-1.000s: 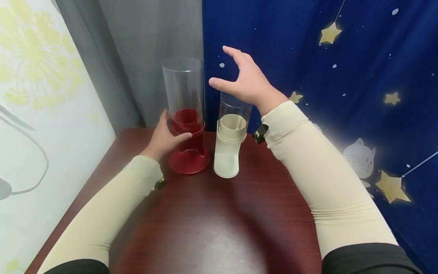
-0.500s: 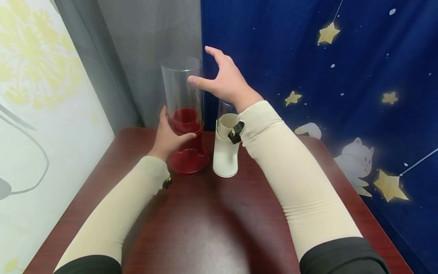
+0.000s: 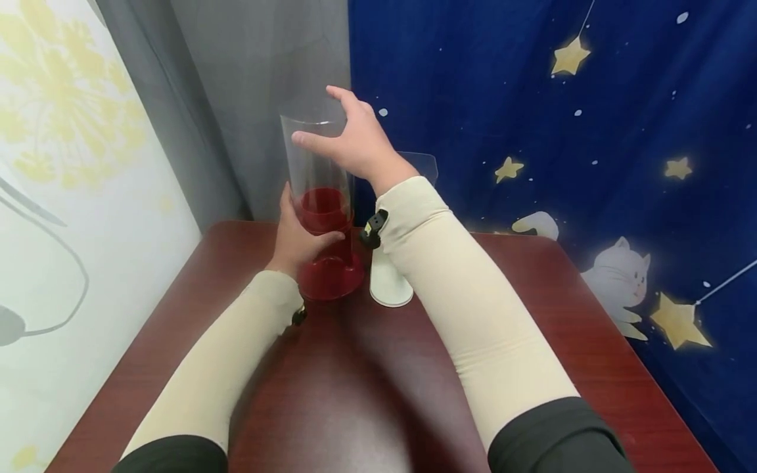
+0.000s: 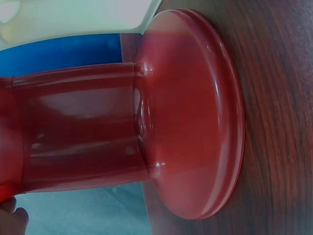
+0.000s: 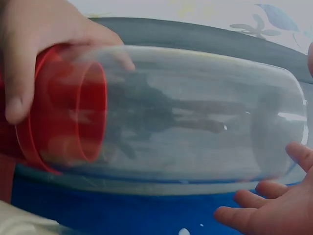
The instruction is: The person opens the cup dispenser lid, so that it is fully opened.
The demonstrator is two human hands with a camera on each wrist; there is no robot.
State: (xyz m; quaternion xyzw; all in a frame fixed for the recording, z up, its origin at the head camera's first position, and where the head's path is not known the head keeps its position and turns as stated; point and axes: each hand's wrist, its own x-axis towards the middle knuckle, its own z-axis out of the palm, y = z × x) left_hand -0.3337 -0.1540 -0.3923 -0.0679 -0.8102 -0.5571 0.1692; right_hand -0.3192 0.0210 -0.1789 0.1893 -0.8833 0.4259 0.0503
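Note:
At the back of the table stands a red stand (image 3: pixel 331 279) with a round foot and a tall clear tube (image 3: pixel 313 161) set in its collar. My left hand (image 3: pixel 296 242) grips the stand at the collar, thumb across the front, as the right wrist view also shows. The right hand (image 3: pixel 362 146) is up at the tube's upper part, fingers and thumb spread apart. In the right wrist view its fingertips lie right by the tube's far end. The left wrist view shows the red foot (image 4: pixel 190 112) flat on the wood.
Just right of the red stand is a cream stand (image 3: pixel 390 287) with a clear tube (image 3: pixel 421 164), mostly hidden by the right forearm. The dark red table (image 3: pixel 532 289) ends close behind both. Grey (image 3: pixel 266 66) and blue (image 3: pixel 473 79) curtains hang at the back.
My right hand has moved left, from above the cream stand to the tube of the red one. The left hand has shifted slightly right, closer round the collar.

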